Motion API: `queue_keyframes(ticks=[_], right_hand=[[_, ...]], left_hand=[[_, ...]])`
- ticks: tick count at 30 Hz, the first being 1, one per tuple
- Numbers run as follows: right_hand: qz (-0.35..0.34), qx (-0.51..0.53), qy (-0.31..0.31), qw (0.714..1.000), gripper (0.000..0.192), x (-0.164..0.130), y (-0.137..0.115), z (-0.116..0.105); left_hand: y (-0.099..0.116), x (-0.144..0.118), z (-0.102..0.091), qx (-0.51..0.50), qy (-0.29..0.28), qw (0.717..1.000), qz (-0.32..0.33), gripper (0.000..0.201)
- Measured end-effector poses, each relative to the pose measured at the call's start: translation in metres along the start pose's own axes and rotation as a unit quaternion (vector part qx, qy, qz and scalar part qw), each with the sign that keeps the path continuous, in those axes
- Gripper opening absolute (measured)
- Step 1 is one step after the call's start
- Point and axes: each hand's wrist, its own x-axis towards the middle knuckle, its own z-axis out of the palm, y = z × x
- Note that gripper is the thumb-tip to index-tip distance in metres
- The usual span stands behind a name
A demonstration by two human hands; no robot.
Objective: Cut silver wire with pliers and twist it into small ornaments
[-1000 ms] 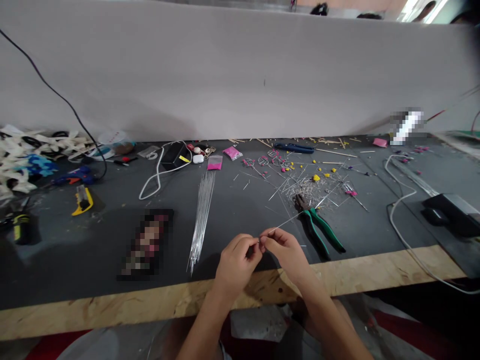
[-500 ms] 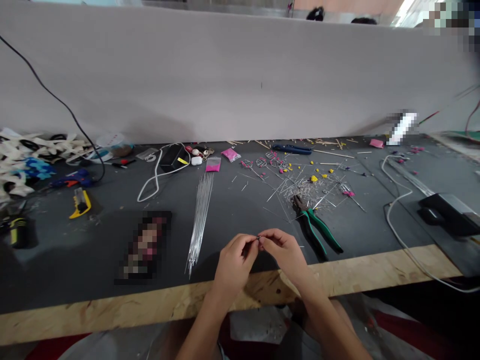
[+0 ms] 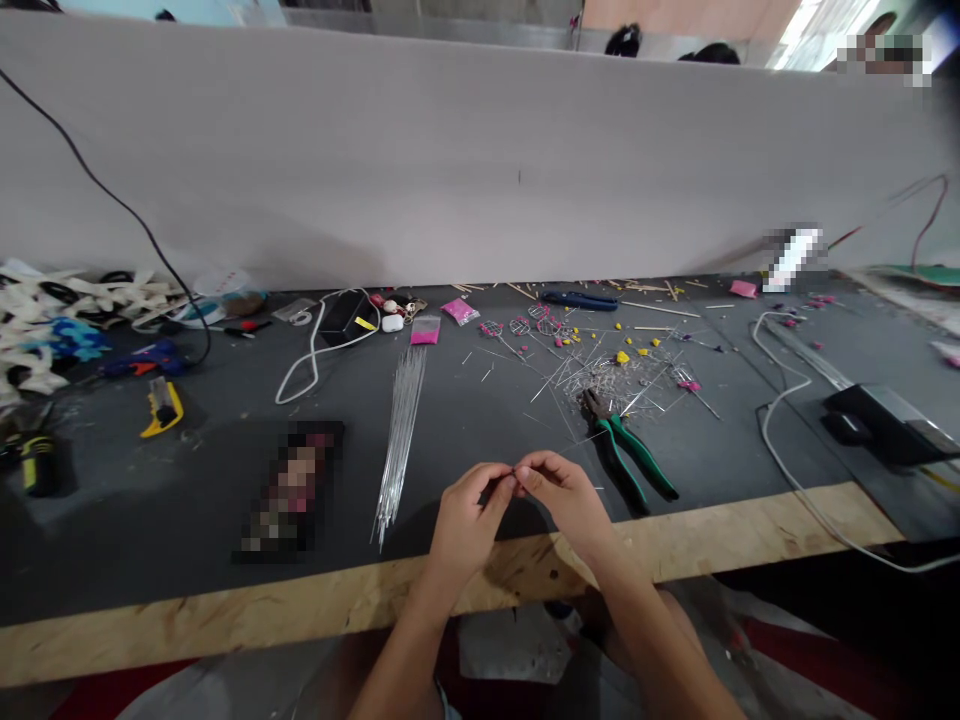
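Both hands meet above the near edge of the tabletop point(image 3: 465, 420). My left grip point(image 3: 472, 510) and right grip point(image 3: 566, 505) are each pinched closed, fingertips together on a small piece point(image 3: 514, 470); mostly covered, too small to identify.

Containers: clear sachet point(image 3: 425, 331) beyond my left grip, pink contents filling its lower part. Pink packet point(image 3: 460, 311) lies slanted just beside it, also filled pink. Another pink bundle point(image 3: 744, 289) far right; contents unreadable. White case point(image 3: 392, 323) left of the sachet; inside not visible.

Wire bundle point(image 3: 401, 440) runs from near the sachet toward me. Green-handled pliers point(image 3: 626, 450) lie right of my right grip, nose at the wire scraps point(image 3: 600, 378).
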Motion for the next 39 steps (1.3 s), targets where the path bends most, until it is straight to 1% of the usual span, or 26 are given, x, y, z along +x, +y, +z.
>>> queue_keyframes(ticks=[4,7,9,12,14,17,19,22,25,28,32,35,37,39], right_hand=[[-0.006,0.018,-0.012,1.0,0.015,-0.002,-0.002,0.0],[-0.002,0.039,-0.028,0.999,0.015,-0.003,-0.003,-0.002],[-0.001,0.053,-0.028,0.998,0.015,-0.004,-0.003,-0.003],[-0.01,0.064,-0.01,0.998,0.016,-0.008,-0.004,-0.004],[-0.011,0.07,0.001,0.997,0.016,-0.011,-0.005,-0.004],[-0.004,0.074,0.007,0.997,0.017,-0.015,-0.006,-0.004],[-0.01,0.067,0.01,0.998,0.018,-0.017,-0.008,-0.004],[-0.028,0.048,0.02,0.998,0.016,-0.019,-0.01,-0.005],[-0.039,0.035,0.032,0.998,0.014,-0.022,-0.011,-0.006],[-0.045,0.037,0.037,0.998,0.012,-0.024,-0.012,-0.007],[-0.043,0.003,0.068,0.997,0.016,-0.025,-0.013,-0.006],[-0.041,-0.032,0.096,0.994,0.019,-0.025,-0.013,-0.005],[-0.043,-0.024,0.098,0.994,0.019,-0.024,-0.011,-0.003],[-0.042,-0.005,0.084,0.996,0.018,-0.023,-0.009,-0.002]], left_hand=[[0.001,0.0,-0.001,-0.057,-0.012,0.998,-0.035,0.016],[0.002,-0.001,-0.002,-0.077,-0.017,0.996,-0.041,0.015],[0.002,-0.002,-0.003,-0.076,-0.006,0.997,-0.031,0.015],[0.0,-0.005,-0.002,-0.089,0.023,0.996,-0.019,0.014],[-0.002,-0.006,-0.001,-0.129,0.033,0.991,-0.028,0.016],[-0.004,-0.008,0.005,-0.21,0.027,0.976,-0.054,0.023],[-0.005,-0.008,0.009,-0.249,0.018,0.966,-0.06,0.023],[-0.004,-0.008,0.014,-0.273,0.02,0.96,-0.049,0.019],[0.0,-0.008,0.014,-0.261,0.024,0.965,-0.031,0.016],[0.005,-0.007,0.013,-0.224,0.018,0.975,-0.004,0.014],[0.009,-0.008,0.012,-0.127,0.023,0.991,0.037,0.014],[0.011,-0.01,0.011,-0.057,0.033,0.996,0.057,0.016],[0.01,-0.011,0.01,-0.028,0.04,0.996,0.077,0.017],[0.008,-0.012,0.009,-0.007,0.048,0.993,0.103,0.017]])
